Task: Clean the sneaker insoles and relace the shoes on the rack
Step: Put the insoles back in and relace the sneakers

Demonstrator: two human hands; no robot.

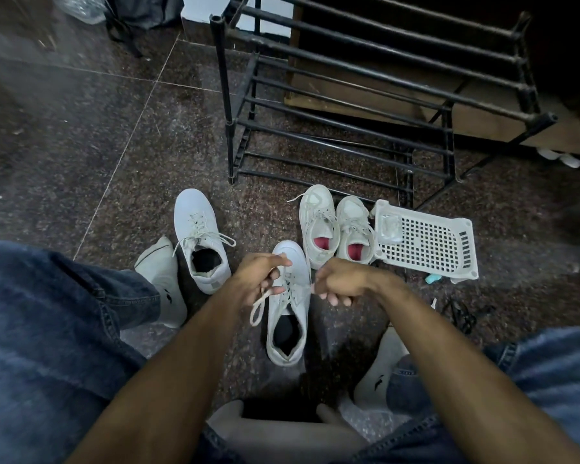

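Centre of the frame, the sneaker [288, 303] sits on the floor [81, 145] between the knees, toe pointing up the picture. The left hand [258, 279] pinches a lace loop [260, 304] that droops toward lower left; the right hand [339, 283] is curled tight just right of the shoe, and a thin lace strand seems to run into it, though the fist hides the grip itself.

Risks from here, as I judge them: both hands pull outward on a shoe nobody is pinning down, so it could tip or skid sideways. The loop looks slack, and if the pinch eases it may slide out and the bow collapses. Uneven tension could leave one end short.

Its mate [200, 242] lies up and left, laces loose. A second pair [335, 229] with red insoles waits by the basket [426, 242], and the rack [365, 105] stands bare at upper right.
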